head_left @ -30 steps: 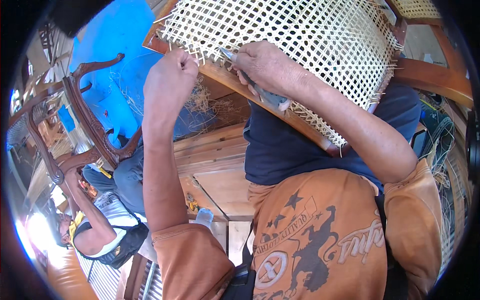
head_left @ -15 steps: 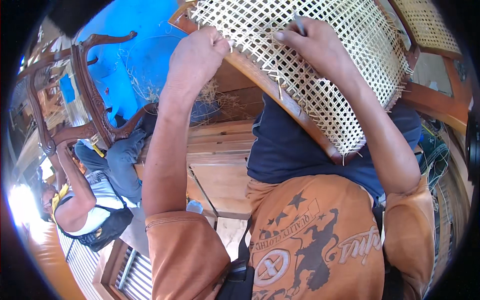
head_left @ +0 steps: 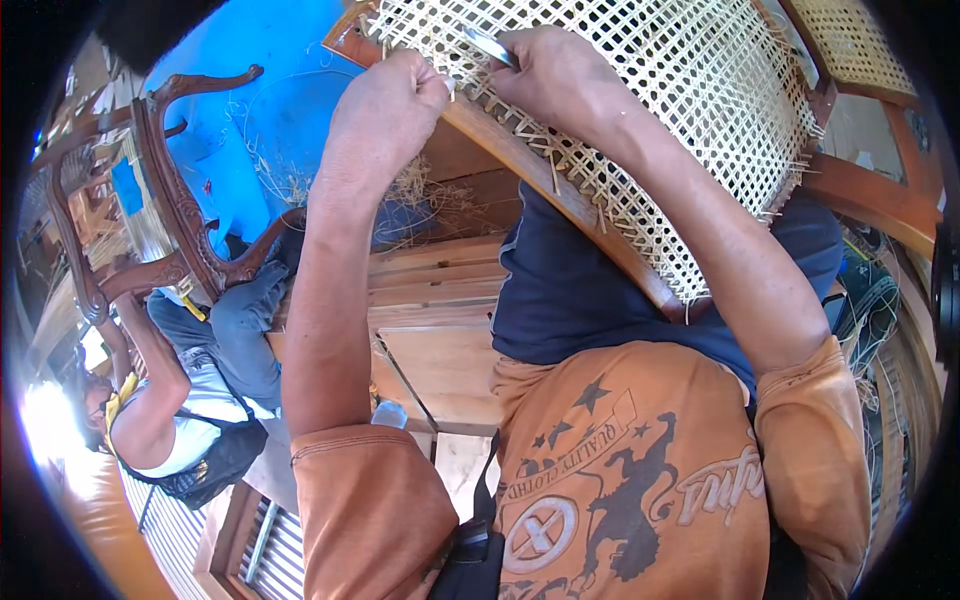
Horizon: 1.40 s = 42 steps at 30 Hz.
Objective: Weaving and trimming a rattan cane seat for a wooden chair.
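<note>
A woven cane panel with an open lattice lies tilted over my lap in a brown wooden frame. Loose strand ends stick out along the frame's edge. At the panel's far left edge, my left hand is closed in a pinch. A pale bit shows by its thumb, too small to identify. Just to the right, my right hand grips a slim silver metal tool above the lattice, its tip pointing left. The rest of the tool is hidden in the fingers.
Another person sits at the left, holding a carved dark wooden chair frame. Loose fibre scraps lie near a blue sheet. A wooden bench stands below my left forearm. Another cane panel is at upper right.
My right hand has moved left with the metal tool, closer to my left hand, and the tool now shows more clearly. My left hand has shifted slightly left, still pinching.
</note>
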### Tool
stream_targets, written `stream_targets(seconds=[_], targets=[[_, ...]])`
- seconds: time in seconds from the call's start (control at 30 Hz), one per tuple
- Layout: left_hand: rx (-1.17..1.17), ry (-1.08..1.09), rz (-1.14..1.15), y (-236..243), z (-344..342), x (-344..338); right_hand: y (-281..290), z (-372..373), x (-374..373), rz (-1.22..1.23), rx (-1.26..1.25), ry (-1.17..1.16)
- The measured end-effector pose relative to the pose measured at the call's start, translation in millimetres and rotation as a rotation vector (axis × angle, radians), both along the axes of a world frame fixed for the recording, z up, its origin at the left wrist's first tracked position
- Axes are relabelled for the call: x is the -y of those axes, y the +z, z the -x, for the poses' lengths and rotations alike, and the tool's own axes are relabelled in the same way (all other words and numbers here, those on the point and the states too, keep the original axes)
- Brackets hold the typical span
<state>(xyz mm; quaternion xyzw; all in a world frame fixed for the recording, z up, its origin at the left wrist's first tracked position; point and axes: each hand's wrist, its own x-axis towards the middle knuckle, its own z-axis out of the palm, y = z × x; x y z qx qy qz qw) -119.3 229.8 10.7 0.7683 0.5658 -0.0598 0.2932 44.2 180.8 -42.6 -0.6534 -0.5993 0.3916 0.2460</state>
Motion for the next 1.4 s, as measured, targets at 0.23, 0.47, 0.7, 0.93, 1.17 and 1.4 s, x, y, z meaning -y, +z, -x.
stream_targets(seconds=[0.23, 0.47, 0.7, 0.93, 1.17, 1.4], targets=[[0.108, -0.085, -0.275, -19.3, 6.7, 15.7, -2.3, 5.8, 6.6, -0.14, 0.168, 0.071], [0.289, 0.054, -0.366, -33.4, 11.6, 27.1, 4.6, 15.8, 8.5, -0.124, 0.216, 0.006], [0.22, -0.092, -0.27, -18.9, 6.7, 17.3, -1.5, 15.7, 20.0, -0.121, 0.156, -0.154], [0.22, -0.037, -0.198, -11.3, 6.7, 16.6, 1.3, 15.1, 21.6, -0.075, 0.156, -0.066], [0.241, 0.022, -0.232, -15.6, 9.5, 17.4, 4.1, 12.5, 8.3, 0.023, 0.135, -0.036], [0.071, 0.089, -0.207, 2.4, 14.1, 10.4, 11.4, -27.2, 0.7, 0.18, -0.343, -0.208]])
